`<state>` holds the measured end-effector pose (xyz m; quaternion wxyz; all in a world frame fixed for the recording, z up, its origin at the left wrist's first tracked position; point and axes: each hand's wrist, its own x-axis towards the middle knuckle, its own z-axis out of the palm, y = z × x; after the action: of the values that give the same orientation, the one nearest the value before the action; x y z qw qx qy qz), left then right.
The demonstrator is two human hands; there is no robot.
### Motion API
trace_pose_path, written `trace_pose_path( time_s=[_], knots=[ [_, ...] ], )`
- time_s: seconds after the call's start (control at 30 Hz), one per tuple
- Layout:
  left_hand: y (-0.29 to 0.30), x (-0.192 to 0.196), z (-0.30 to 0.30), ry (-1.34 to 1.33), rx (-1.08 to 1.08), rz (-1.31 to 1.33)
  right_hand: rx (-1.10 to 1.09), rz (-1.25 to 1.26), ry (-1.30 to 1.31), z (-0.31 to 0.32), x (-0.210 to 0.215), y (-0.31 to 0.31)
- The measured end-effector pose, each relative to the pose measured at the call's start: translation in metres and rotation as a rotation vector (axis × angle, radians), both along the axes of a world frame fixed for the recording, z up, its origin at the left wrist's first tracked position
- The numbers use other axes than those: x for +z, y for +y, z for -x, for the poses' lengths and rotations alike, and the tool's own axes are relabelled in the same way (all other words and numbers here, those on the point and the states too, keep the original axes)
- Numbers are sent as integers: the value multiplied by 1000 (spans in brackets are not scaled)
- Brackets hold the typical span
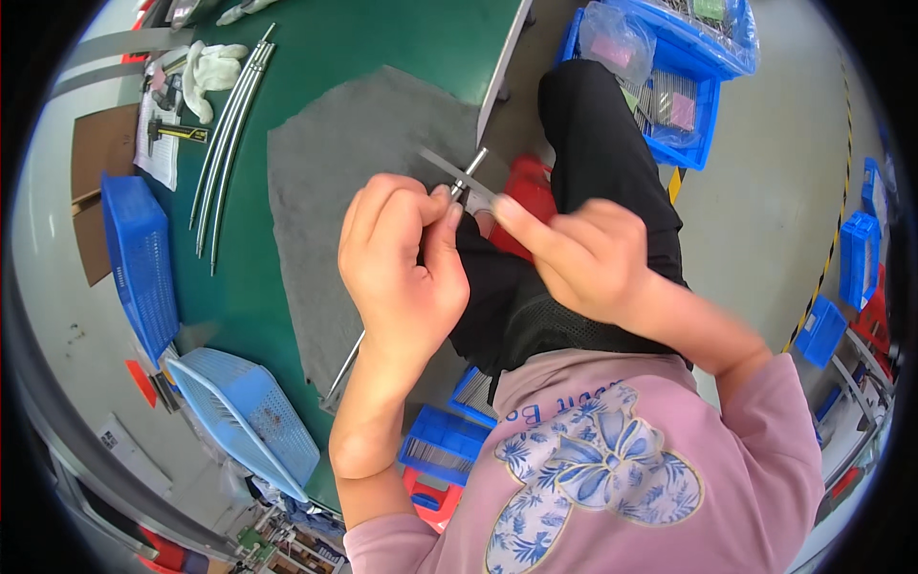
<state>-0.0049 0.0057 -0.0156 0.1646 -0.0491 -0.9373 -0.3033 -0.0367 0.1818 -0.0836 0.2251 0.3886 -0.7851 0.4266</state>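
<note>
My left hand [402,249] is closed around a thin, shiny metal rod [476,163], pinching it near its far end between thumb and fingers. The rod's other end shows again past my left forearm, over the edge of the grey cloth [354,143]. In my right hand [583,253] is a narrow flat file [440,165], gripped at its near end with the index finger stretched along it. The file crosses the rod just beyond my left fingertips and appears to touch it. Both are held above my lap, next to the cloth-covered table edge.
Several long metal rods [229,143] lie on the green table [373,33], near a white glove [212,77] and a caliper [180,131]. Blue baskets [143,258] line the left side. Blue bins [706,115] holding metal parts stand at the upper right. A red stool [526,196] shows below.
</note>
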Motion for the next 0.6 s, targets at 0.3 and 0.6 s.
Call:
trace_pose_path(
  time_s=[0.3, 0.6],
  knots=[
    [4, -1, 2, 7, 52, -61, 13, -17, -32, 6, 4, -3],
    [3, -1, 4, 12, 53, -72, 31, -21, -43, 9, 6, -3]
  ],
)
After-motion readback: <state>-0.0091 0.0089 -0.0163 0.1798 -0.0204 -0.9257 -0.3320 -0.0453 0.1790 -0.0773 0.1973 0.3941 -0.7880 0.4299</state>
